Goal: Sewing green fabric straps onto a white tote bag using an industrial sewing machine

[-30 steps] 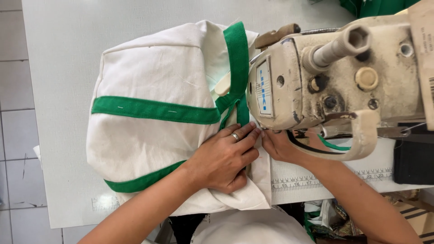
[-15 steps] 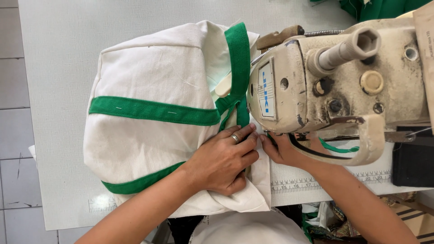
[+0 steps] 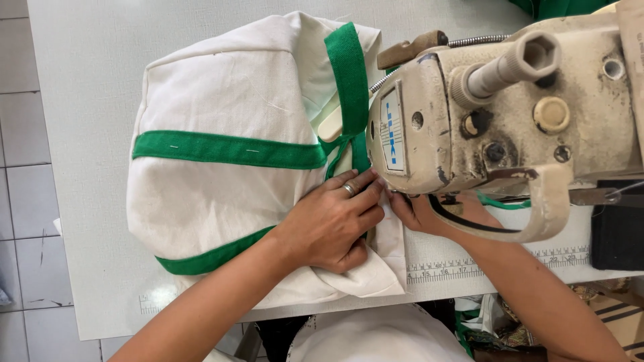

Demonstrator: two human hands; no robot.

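A cream fabric bag [image 3: 228, 194] with green webbing straps [image 3: 228, 149] lies bunched on the sewing table, its right edge tucked under the head of a worn beige sewing machine [image 3: 496, 121]. My left hand [image 3: 332, 224], a ring on one finger, lies flat on the fabric beside the needle area with its fingers pressed together and pointing at the machine. My right hand [image 3: 414, 213] reaches under the machine head from the right and pinches the cloth edge; its fingers are partly hidden by the machine.
The white table [image 3: 87, 100] carries a printed ruler strip [image 3: 469, 268] along its near edge. A dark box [image 3: 617, 224] sits at the far right. Grey floor tiles [image 3: 20, 201] show at the left. Green cloth [image 3: 550, 7] lies at the top right.
The bag has slid a little toward the machine with my hands on it. Both hands keep the same hold at the needle area.
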